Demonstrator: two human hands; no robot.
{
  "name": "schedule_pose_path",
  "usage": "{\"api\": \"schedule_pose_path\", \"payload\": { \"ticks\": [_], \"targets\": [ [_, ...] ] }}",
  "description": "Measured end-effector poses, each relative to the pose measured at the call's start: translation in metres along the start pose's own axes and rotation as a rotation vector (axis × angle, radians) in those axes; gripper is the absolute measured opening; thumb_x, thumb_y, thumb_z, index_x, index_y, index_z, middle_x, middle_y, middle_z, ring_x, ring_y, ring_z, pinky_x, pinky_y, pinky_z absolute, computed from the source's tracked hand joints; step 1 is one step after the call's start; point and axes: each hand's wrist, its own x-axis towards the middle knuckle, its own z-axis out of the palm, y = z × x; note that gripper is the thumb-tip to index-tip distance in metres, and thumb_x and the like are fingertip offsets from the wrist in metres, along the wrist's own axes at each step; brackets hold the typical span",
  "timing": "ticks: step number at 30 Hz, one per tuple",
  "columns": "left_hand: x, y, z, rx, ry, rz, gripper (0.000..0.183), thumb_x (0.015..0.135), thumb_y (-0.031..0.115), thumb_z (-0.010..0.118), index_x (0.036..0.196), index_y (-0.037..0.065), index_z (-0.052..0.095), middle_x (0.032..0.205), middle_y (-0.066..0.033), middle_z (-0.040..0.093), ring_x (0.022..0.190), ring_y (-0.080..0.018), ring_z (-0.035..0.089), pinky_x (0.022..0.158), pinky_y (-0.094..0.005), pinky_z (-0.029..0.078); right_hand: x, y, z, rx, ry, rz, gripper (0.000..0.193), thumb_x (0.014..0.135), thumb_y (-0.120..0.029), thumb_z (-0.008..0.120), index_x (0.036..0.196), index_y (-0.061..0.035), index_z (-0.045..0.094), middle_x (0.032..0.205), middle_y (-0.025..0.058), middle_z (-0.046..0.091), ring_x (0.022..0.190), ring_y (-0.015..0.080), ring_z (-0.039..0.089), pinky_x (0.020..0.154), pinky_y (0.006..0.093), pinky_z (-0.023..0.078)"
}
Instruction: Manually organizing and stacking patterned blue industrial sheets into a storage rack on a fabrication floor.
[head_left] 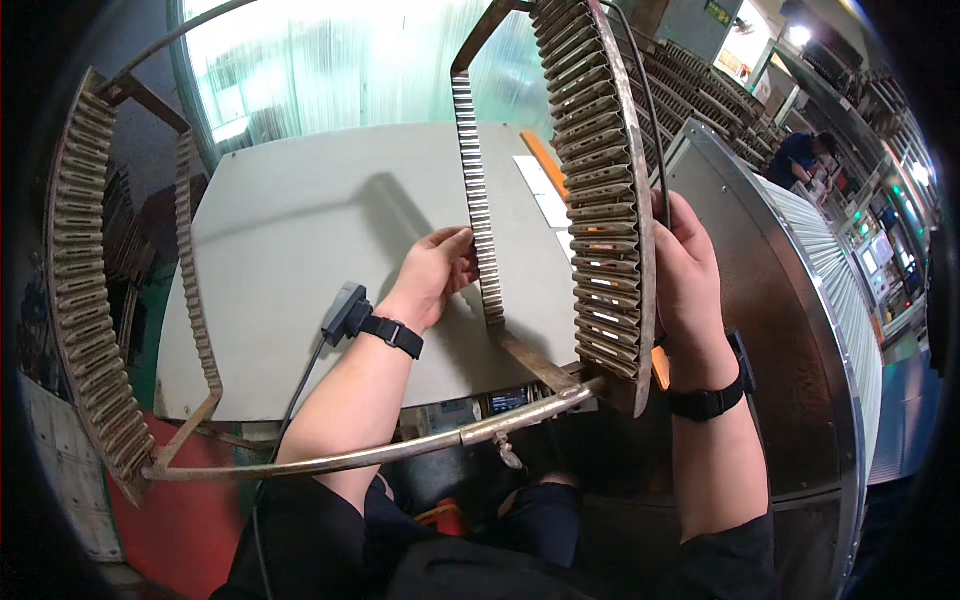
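A large metal rack frame (645,290) stands before me, its sides lined with rows of slotted, ridged teeth. My left hand (432,275) reaches inside it, fingers curled and thumb against a narrow toothed strip (478,210). Around the outer edge of the right-hand toothed side closes my right hand (686,265), its fingertips partly hidden behind the metal. A thin dark rod (655,110) runs down to that hand. Along the front, a curved metal tube (380,458) joins this side to the left toothed side (85,270).
Behind the frame spreads a pale grey tabletop (300,230) with white sheets (540,190) and an orange strip (545,165) on it. To the right stands a metal-edged cabinet (770,330). Stacked racks (700,90) and another person (800,158) are farther off.
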Motion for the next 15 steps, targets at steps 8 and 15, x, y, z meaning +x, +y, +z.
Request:
{"api": "schedule_pose_path", "payload": {
  "ticks": [8, 15],
  "targets": [
    [0.002, 0.002, -0.001, 0.017, 0.016, -0.014, 0.019, 0.103, 0.015, 0.059, 0.116, 0.001, 0.061, 0.097, -0.0050, 0.068, 0.079, -0.0140, 0.065, 0.070, -0.0268, 0.056, 0.003, 0.001, -0.002, 0.065, 0.011, 0.026, 0.018, 0.103, -0.007, 0.049, 0.116, 0.0008, 0.059, 0.101, 0.0031, 0.064, 0.088, 0.0086, 0.061, 0.081, 0.0252, 0.051],
    [0.011, -0.003, -0.015, -0.078, -0.101, -0.050, 0.020, 0.104, 0.015, 0.057, 0.118, 0.002, 0.062, 0.099, -0.0066, 0.069, 0.086, -0.0173, 0.066, 0.077, -0.0289, 0.056, 0.005, -0.003, 0.001, 0.066, 0.004, 0.044, 0.017, 0.103, -0.007, 0.050, 0.115, 0.0003, 0.060, 0.100, 0.0033, 0.065, 0.087, 0.0088, 0.062, 0.080, 0.0251, 0.052]
  ]
}}
